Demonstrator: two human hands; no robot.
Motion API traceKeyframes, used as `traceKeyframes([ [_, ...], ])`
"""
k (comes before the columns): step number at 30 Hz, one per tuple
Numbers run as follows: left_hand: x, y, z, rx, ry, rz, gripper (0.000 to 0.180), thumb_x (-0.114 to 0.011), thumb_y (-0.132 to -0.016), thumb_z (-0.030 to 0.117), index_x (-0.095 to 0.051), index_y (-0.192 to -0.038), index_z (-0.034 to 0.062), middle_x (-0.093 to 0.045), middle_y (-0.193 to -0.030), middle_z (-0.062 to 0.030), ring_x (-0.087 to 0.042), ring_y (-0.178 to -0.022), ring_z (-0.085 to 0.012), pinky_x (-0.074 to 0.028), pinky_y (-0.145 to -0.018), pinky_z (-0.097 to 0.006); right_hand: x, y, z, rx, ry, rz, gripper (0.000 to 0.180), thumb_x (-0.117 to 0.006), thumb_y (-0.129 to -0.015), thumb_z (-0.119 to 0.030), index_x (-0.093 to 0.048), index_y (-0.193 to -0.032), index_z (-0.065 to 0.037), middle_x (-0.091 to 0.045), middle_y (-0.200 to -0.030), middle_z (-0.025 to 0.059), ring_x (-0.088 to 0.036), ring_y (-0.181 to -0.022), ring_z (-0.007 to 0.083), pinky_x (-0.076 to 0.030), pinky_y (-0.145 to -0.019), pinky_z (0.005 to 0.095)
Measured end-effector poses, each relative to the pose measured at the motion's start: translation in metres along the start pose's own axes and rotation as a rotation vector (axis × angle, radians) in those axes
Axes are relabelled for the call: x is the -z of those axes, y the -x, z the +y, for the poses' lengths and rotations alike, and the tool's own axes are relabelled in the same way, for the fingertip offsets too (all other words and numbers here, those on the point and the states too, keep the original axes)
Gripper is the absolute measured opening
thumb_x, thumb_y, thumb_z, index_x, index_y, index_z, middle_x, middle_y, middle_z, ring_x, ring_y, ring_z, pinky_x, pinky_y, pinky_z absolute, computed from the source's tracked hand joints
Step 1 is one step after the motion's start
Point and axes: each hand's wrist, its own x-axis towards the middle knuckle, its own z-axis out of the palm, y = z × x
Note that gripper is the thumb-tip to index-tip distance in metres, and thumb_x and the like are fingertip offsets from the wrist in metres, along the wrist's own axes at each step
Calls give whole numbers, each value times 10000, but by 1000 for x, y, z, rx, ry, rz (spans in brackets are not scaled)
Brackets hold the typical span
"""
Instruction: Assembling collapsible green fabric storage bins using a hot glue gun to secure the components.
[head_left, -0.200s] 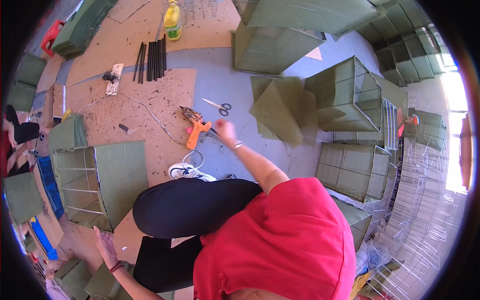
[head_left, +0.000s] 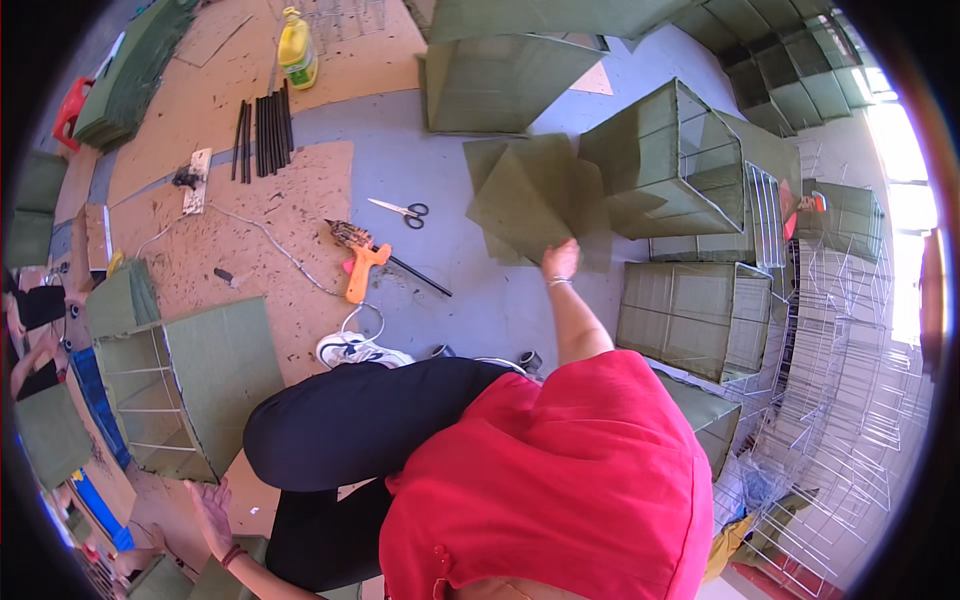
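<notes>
We see wire-frame green boxes [head_left: 690, 160] empty. Right hand [head_left: 561, 260] rests on green fabric sheets [head_left: 530, 200] — grip unclear. Left hand [head_left: 212, 507] open, partly cut off.

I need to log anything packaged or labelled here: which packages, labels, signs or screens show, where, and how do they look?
Bottle: top left, on the brown board; yellow plastic, green cap, with a label too small to make out.
No signs or screens show.
</notes>
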Motion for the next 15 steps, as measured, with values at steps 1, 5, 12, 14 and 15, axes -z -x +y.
traceKeyframes([
  [1,3,2,2,-3,-7,6,636,-433,-895,566,-434,-1208,12,-517,-1133,-111,-510,-1127,-271,-377,-929,-340,4,-15,16,57,57,-6,447,-701,-706,-190,-481,-1059,-24,-554,-1082,190,-561,-1002,331,-483,-811,412],
  [5,27,5,2,76,149,75,755,-422,-879,596,-333,-1341,6,-439,-1327,-149,-438,-1225,-264,-338,-1000,-348,-24,-95,137,-209,85,-391,679,-772,-671,-262,-430,-1210,-32,-474,-1271,195,-550,-1072,323,-469,-872,408],
  [12,80,60,-10,-124,317,223,642,-439,-914,491,-357,-1342,19,-444,-1344,-146,-412,-1258,-234,-341,-1029,-343,-38,-86,98,-890,-700,-405,372,-696,-778,-141,-555,-1091,2,-613,-1085,134,-613,-948,264,-507,-791,337],
  [14,72,47,-5,-157,311,220,621,-435,-923,470,-358,-1340,16,-440,-1346,-148,-407,-1261,-236,-336,-1037,-341,-21,-100,107,-844,-1164,-378,284,-687,-778,-78,-585,-1024,18,-633,-1010,122,-612,-920,231,-493,-802,297],
  [15,83,91,-3,-227,318,320,607,-429,-931,450,-353,-1343,11,-429,-1352,-160,-394,-1270,-243,-316,-1053,-344,2,-74,36,-742,-1307,-474,267,-692,-764,-45,-586,-996,35,-637,-980,120,-609,-913,207,-480,-816,282],
])
